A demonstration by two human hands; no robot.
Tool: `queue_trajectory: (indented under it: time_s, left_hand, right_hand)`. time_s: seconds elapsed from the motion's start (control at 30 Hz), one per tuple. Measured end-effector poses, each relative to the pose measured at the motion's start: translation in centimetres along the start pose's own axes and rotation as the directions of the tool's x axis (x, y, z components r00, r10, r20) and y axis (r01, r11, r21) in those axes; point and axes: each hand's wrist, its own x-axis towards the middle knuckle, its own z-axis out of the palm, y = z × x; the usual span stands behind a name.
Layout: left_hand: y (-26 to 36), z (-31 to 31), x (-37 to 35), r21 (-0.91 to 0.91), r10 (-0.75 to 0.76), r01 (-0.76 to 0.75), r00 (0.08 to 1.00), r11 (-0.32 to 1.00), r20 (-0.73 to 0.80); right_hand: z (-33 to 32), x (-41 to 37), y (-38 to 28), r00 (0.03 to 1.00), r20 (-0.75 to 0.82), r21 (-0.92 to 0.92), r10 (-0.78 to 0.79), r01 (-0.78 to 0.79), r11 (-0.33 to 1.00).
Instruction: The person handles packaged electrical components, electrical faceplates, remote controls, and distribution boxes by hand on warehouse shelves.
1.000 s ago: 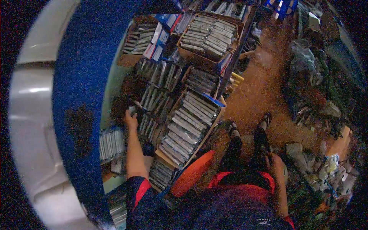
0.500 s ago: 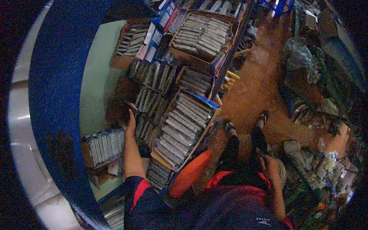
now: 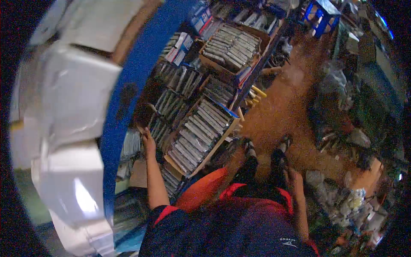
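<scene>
My left hand point(image 3: 148, 140) reaches to the left shelf, its fingers closed at the near edge of a dark brown cardboard box point(image 3: 143, 115); the fingertips are partly hidden. Just right of it lie bundled rows of thin plastic-wrapped packs point(image 3: 168, 110). An open carton point(image 3: 231, 127) holding white wrapped packs point(image 3: 199, 136) stands nearer my body. Below the left hand is another group of upright pale packs point(image 3: 130, 144). My right hand point(image 3: 293, 177) hangs beside my right thigh, fingers loosely extended, with nothing visible in it.
A blue shelf upright point(image 3: 122, 111) runs along the left, with white boxes point(image 3: 77, 98) outside it. Another carton of packs point(image 3: 219, 64) stands farther back. An orange panel point(image 3: 201, 188) is by my waist. Plastic bags and scraps point(image 3: 357, 201) line the right side of the brown floor point(image 3: 278, 115).
My view has swung left, bringing the white boxes outside the blue upright into sight. The left hand stays by the brown box; the right hand still hangs at my thigh.
</scene>
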Motion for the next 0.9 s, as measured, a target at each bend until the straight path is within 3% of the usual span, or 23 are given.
queue_trajectory:
  time_s: [0.07,0.13,0.2,0.3,0.37,0.43,0.53,0.6,0.63,0.77,0.87,0.9]
  left_hand:
    - [2.3,-0.7,-4.6,0.294,0.011,-0.008,1.0,0.956,-0.008]
    - [9.9,-3.2,-7.7,0.024,-0.171,0.17,0.985,0.985,0.028]
    - [15.1,-4.7,-10.2,-0.143,-0.221,0.222,0.975,0.965,0.02]
    - [18.1,-5.0,-13.0,-0.249,-0.144,0.118,0.986,0.961,-0.089]
    - [20.5,-5.4,-15.4,-0.176,-0.216,0.184,0.96,0.967,-0.18]
    - [24.8,-6.7,-17.9,-0.194,-0.309,0.272,0.93,0.943,-0.2]
    - [20.9,-4.4,-21.9,-0.219,-0.365,0.317,0.9,0.923,-0.239]
    - [23.5,-4.3,-23.6,-0.463,-0.685,0.615,0.728,0.638,0.024]
    - [24.5,-4.4,-24.3,-0.53,-0.773,0.725,0.606,0.44,0.187]
    - [22.0,-1.9,-25.1,-0.636,-0.614,0.756,0.578,0.155,0.537]
    - [18.8,-0.3,-25.0,-0.656,-0.462,0.753,0.604,0.063,0.649]
    - [20.0,-1.0,-25.3,-0.7,-0.408,0.713,0.651,0.039,0.64]
  right_hand:
    - [-0.9,0.9,0.0,1.0,-0.005,0.012,-0.015,0.015,1.0]
    - [-2.1,1.7,-0.6,1.0,0.022,0.062,-0.012,0.011,0.998]
    - [-3.1,2.6,-0.7,1.0,0.003,-0.003,-0.029,0.029,1.0]
    - [-4.8,4.5,0.1,0.997,0.022,0.066,-0.074,0.073,0.995]
    - [-6.7,5.6,0.1,0.994,0.081,0.185,-0.076,0.06,0.981]
    - [-7.2,7.3,2.3,0.968,0.046,0.064,-0.246,0.243,0.968]
    - [-9.8,9.3,3.8,0.92,0.097,-0.059,-0.38,0.387,0.92]
    - [-12.0,10.3,2.4,0.898,0.173,-0.103,-0.405,0.425,0.899]
    - [-13.6,10.4,0.8,0.888,0.219,-0.118,-0.404,0.435,0.893]
    - [-15.1,11.9,-1.6,0.823,0.251,-0.091,-0.51,0.545,0.834]
    - [-14.2,12.8,-3.8,0.86,0.301,-0.018,-0.412,0.437,0.899]
    - [-13.4,13.0,-4.9,0.861,0.29,0.067,-0.418,0.417,0.906]
